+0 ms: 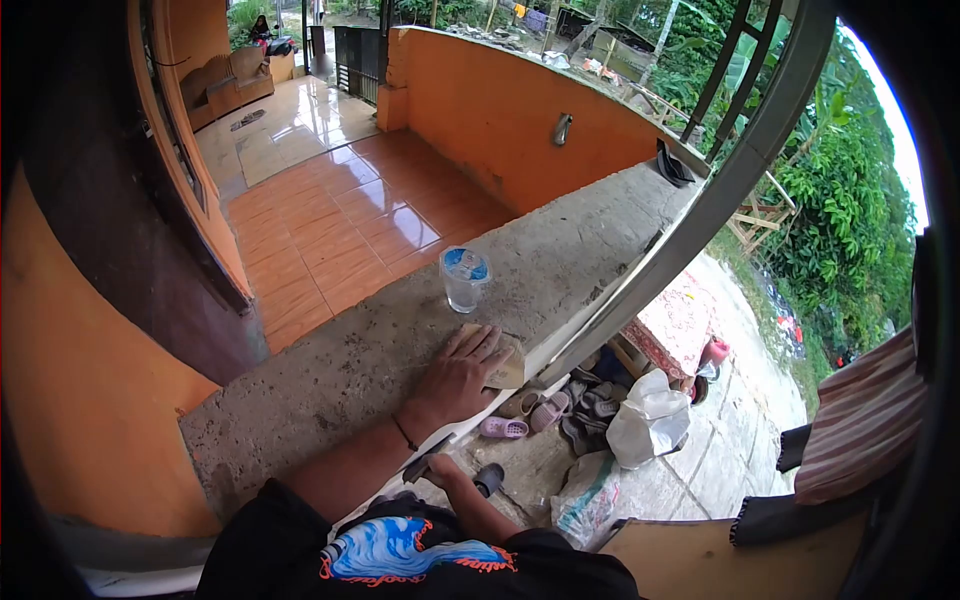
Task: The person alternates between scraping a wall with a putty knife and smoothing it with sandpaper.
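Observation:
My left hand (458,375), a dark band at its wrist, lies flat with fingers stretched on the rough concrete ledge (330,400). Its fingers rest on a flat tan piece (510,366), which looks like cardboard or sandpaper and reaches the ledge's outer edge. Just beyond the fingertips stands a clear plastic cup (464,282) with a torn blue-and-white lid. Lower down, close to my body and below the ledge, my right hand (438,468) is closed around a small dark object (416,469); its kind I cannot tell.
Several sandals and clogs (550,410) lie on the ground past the ledge, near a white sack (650,418). A slanting pale post (690,225) rises along the ledge's outer side. A dark curved object (674,166) lies at its far end. A person (261,30) is far back.

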A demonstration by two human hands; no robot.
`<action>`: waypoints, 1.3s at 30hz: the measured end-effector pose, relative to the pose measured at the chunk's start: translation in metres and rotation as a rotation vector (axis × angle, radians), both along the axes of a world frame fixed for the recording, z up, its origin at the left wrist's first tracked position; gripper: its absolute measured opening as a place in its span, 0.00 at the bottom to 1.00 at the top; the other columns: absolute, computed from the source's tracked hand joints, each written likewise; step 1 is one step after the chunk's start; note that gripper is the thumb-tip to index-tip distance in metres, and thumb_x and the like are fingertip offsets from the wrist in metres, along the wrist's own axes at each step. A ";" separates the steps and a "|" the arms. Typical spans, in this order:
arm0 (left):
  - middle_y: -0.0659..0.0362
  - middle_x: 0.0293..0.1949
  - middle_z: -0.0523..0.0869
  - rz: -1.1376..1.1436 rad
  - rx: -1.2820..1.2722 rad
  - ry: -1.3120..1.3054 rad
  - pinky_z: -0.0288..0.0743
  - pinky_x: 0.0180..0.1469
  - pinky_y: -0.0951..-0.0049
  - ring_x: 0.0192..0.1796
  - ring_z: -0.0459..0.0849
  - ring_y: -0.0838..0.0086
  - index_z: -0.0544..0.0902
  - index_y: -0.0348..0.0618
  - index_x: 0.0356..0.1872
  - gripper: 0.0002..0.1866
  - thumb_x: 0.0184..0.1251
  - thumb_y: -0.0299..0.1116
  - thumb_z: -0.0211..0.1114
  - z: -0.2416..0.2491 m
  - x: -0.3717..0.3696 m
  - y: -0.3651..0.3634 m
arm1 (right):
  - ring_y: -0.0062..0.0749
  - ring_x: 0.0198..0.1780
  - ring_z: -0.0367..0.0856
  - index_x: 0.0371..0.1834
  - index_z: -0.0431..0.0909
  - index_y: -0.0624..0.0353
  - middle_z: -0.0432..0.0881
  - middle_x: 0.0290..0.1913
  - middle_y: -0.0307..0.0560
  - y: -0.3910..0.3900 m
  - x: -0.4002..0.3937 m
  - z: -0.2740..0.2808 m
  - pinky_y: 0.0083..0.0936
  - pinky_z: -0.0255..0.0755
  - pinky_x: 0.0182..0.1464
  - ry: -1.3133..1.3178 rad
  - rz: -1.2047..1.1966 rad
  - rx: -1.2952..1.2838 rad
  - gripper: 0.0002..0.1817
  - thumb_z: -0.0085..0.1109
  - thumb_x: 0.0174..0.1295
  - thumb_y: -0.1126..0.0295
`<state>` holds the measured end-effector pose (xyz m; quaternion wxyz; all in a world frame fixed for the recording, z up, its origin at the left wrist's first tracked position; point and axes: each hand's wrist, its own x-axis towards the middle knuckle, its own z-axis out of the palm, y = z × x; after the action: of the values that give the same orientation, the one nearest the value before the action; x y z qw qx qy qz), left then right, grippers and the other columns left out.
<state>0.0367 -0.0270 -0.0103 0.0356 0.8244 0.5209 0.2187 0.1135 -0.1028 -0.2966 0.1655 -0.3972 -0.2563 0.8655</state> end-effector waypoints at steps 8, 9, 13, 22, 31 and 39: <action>0.47 0.66 0.63 -0.027 -0.066 0.030 0.43 0.72 0.59 0.70 0.57 0.62 0.69 0.47 0.62 0.33 0.51 0.37 0.64 0.012 0.002 0.000 | 0.46 0.45 0.79 0.41 0.74 0.76 0.78 0.40 0.61 0.016 0.035 0.126 0.41 0.74 0.49 -0.267 -0.154 0.233 0.14 0.45 0.55 0.77; 0.47 0.66 0.62 -0.026 -0.075 0.027 0.43 0.72 0.59 0.70 0.57 0.62 0.69 0.47 0.62 0.33 0.50 0.37 0.64 0.012 0.003 -0.001 | 0.45 0.46 0.79 0.42 0.74 0.75 0.77 0.43 0.59 0.025 0.036 0.130 0.41 0.74 0.51 -0.415 -0.024 0.309 0.14 0.45 0.55 0.77; 0.48 0.66 0.62 -0.026 -0.091 0.039 0.44 0.72 0.58 0.70 0.57 0.61 0.68 0.47 0.63 0.35 0.48 0.35 0.65 0.012 0.004 0.001 | 0.45 0.48 0.77 0.41 0.74 0.73 0.76 0.46 0.59 0.054 0.040 0.023 0.43 0.73 0.52 -0.241 -0.047 0.106 0.13 0.43 0.56 0.78; 0.48 0.66 0.63 -0.009 -0.147 0.081 0.47 0.71 0.56 0.70 0.58 0.60 0.69 0.47 0.62 0.34 0.49 0.36 0.65 0.025 0.011 0.005 | 0.47 0.52 0.74 0.51 0.66 0.75 0.71 0.51 0.61 0.065 0.074 0.161 0.44 0.68 0.57 0.009 -0.470 -0.112 0.17 0.40 0.59 0.80; 0.48 0.64 0.67 0.015 -0.170 0.111 0.49 0.70 0.57 0.68 0.62 0.61 0.72 0.47 0.59 0.31 0.49 0.37 0.64 0.031 0.014 0.011 | 0.56 0.56 0.71 0.57 0.61 0.75 0.69 0.55 0.64 0.132 0.071 -0.036 0.55 0.64 0.59 0.130 -0.417 -0.265 0.21 0.35 0.60 0.81; 0.51 0.64 0.68 0.059 -0.238 0.105 0.50 0.70 0.58 0.68 0.63 0.63 0.73 0.49 0.59 0.33 0.45 0.38 0.66 0.035 0.019 0.016 | 0.54 0.54 0.72 0.51 0.64 0.80 0.71 0.52 0.66 0.145 0.111 0.143 0.46 0.65 0.61 0.015 -0.617 -0.105 0.18 0.38 0.59 0.81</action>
<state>0.0553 -0.0112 0.0251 0.0995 0.8088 0.5685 0.1128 0.2246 0.0420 -0.1536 0.4014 -0.4581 -0.0775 0.7893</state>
